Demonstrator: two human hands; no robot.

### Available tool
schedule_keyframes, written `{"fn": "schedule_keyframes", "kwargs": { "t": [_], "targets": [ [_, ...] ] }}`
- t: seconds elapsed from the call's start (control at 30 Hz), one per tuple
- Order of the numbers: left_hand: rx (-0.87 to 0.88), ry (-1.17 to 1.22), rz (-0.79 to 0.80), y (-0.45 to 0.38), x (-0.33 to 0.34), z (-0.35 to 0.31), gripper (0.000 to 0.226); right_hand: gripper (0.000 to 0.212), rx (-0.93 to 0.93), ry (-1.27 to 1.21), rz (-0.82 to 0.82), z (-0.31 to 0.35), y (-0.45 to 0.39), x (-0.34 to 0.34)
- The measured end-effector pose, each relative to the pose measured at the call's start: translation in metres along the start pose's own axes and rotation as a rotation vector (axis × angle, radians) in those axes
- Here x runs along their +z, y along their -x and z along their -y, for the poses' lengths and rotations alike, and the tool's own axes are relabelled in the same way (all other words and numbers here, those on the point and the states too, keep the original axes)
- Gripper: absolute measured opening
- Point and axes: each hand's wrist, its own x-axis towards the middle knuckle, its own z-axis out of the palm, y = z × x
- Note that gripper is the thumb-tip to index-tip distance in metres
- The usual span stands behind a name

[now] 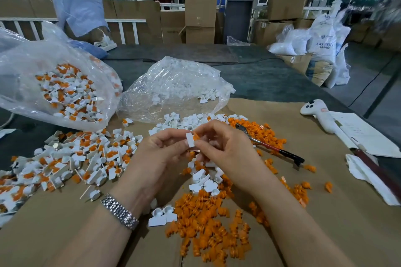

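Both hands are raised just above the bench and meet fingertip to fingertip. The left hand (pixel 160 149) has its fingers curled and pinches a small white piece (pixel 190 140), which sits upright between the two hands. The right hand (pixel 225 151), fingers also curled, pinches an orange plug (pixel 196 136) against the top edge of that piece.

Below the hands and towards the wrists lies a loose pile of orange plugs (pixel 208 230) on the cardboard sheet (pixel 325 234) that covers the bench. To the left of the left hand spreads a heap of white-and-orange parts (pixel 76 158), spilling from a clear bag (pixel 32 67). Beyond the hands a second clear bag (pixel 180 80) holds plain white pieces. Just right of the right hand lies a tool with a red and black handle (pixel 275 148). A metal watch (pixel 119 212) is on the left wrist.
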Motion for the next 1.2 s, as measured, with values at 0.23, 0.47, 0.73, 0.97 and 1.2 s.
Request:
{"fn": "schedule_keyframes", "kwargs": {
  "t": [0.23,0.47,0.73,0.97,1.2],
  "targets": [
    [-0.070,0.141,0.034,-0.001,-0.001,-0.001,0.018,0.023,-0.112,0.161,-0.014,-0.002,0.002,-0.002],
    [-0.121,0.135,-0.041,-0.001,-0.001,-0.002,0.011,0.017,-0.126,0.207,-0.039,-0.003,0.001,0.000],
    [-0.127,0.065,-0.051,-0.001,-0.001,-0.001,0.016,0.016,-0.127,0.261,0.001,-0.004,0.001,0.000],
    [-0.178,0.032,-0.068,-0.004,-0.005,0.001,0.013,0.015,-0.128,0.260,0.021,-0.006,0.000,0.001],
    [-0.155,0.075,-0.082,-0.005,-0.006,0.002,0.015,0.032,-0.043,0.323,-0.050,-0.008,-0.003,-0.009]
  ]
}}
